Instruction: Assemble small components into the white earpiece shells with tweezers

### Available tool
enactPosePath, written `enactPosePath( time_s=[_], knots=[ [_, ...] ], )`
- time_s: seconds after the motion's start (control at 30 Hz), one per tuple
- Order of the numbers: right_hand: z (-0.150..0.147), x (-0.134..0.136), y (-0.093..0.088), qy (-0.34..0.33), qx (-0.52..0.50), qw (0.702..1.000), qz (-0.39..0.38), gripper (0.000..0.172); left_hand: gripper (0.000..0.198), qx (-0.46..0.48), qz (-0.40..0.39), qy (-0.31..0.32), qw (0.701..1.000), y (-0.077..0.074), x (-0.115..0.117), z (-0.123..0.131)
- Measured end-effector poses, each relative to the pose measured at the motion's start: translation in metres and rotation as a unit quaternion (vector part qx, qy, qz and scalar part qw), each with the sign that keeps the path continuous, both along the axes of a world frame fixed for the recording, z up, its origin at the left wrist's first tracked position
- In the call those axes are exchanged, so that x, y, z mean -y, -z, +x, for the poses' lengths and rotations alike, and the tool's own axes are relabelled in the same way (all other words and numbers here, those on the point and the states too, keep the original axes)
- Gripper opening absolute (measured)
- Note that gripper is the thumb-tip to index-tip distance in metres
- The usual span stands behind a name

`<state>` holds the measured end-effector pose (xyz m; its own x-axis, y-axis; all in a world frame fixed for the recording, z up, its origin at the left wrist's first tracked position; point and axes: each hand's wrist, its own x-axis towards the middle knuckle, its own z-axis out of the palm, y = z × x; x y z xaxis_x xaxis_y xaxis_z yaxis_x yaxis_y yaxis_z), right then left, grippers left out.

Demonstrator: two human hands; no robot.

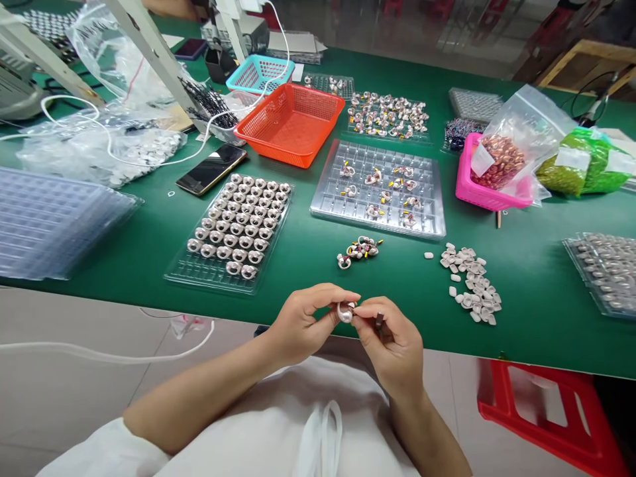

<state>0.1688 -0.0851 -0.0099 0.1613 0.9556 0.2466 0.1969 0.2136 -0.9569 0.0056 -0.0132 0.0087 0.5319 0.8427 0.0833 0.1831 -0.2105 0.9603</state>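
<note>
My left hand [309,319] is closed, with thumb and forefinger pinching a small pearly white ring-shaped part [344,312] over the table's front edge. My right hand [392,341] meets it from the other side, its thumb and forefinger pressed together at the part's edge. A dark slim tool [379,321] pokes out between the fingers of that hand; the rest of it is hidden. Just beyond my hands lies a small heap of ring-shaped parts with wires and yellow bits [364,249]. Small white caps [477,285] are scattered to the right.
A clear tray [211,270] of pearly parts lies left, near a phone [211,169]. Stacked trays [322,199] holding wired parts lie ahead. Around them are an orange basket [298,159], a pink basket [489,195] and stacked plastic sheets [54,218]. A red stool [551,417] stands below right.
</note>
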Motion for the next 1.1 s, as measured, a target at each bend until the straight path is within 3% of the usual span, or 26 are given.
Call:
enactPosePath(
  time_s=[0.27,0.53,0.6,0.77,0.87,0.97,1.1],
  knots=[
    [-0.004,0.003,0.003,0.009,-0.033,0.999,-0.031,0.011,0.025,0.006,0.034,-0.002,0.999,0.0,0.003,0.0],
    [-0.009,0.006,0.001,0.036,-0.026,0.997,-0.056,0.009,0.018,0.05,-0.072,-0.046,0.995,0.002,0.01,0.001],
    [-0.008,0.005,-0.002,0.031,0.023,0.998,-0.045,0.01,0.017,0.043,-0.043,-0.042,0.997,0.001,0.011,0.001],
    [-0.006,0.0,-0.011,0.045,0.117,0.992,-0.014,0.014,0.019,0.014,0.141,-0.051,0.989,0.004,0.009,-0.001],
    [-0.007,0.0,-0.012,0.065,0.123,0.99,-0.006,0.014,0.02,0.017,0.179,-0.061,0.982,0.006,0.01,-0.001],
    [-0.009,0.002,-0.007,0.065,0.075,0.995,-0.013,0.013,0.016,0.007,0.119,-0.075,0.99,0.006,0.012,-0.001],
    [-0.012,0.003,-0.001,0.048,-0.034,0.997,-0.048,0.008,0.014,0.049,-0.079,-0.064,0.994,0.002,0.013,0.001]
  ],
)
